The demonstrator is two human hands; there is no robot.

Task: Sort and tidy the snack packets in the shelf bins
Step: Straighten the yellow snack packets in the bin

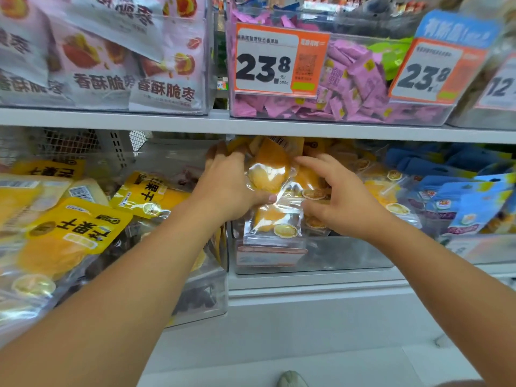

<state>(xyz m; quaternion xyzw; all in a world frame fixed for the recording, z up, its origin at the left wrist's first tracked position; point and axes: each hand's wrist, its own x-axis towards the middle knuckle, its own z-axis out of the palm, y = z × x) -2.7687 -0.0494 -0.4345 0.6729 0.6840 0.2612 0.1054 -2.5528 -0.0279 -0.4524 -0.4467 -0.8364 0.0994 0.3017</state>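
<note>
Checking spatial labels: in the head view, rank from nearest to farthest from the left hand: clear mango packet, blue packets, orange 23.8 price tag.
1. Clear mango packet, held by the left hand, lower middle bin.
2. Orange 23.8 price tag, upper shelf.
3. Blue packets, lower right bin.

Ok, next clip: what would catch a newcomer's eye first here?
Probably the two hands in the middle bin of the lower shelf: the left hand holds a clear packet of yellow dried fruit, the right hand rests on packets beside it. Next, the orange price tag on the pink-sweets bin above.
</note>
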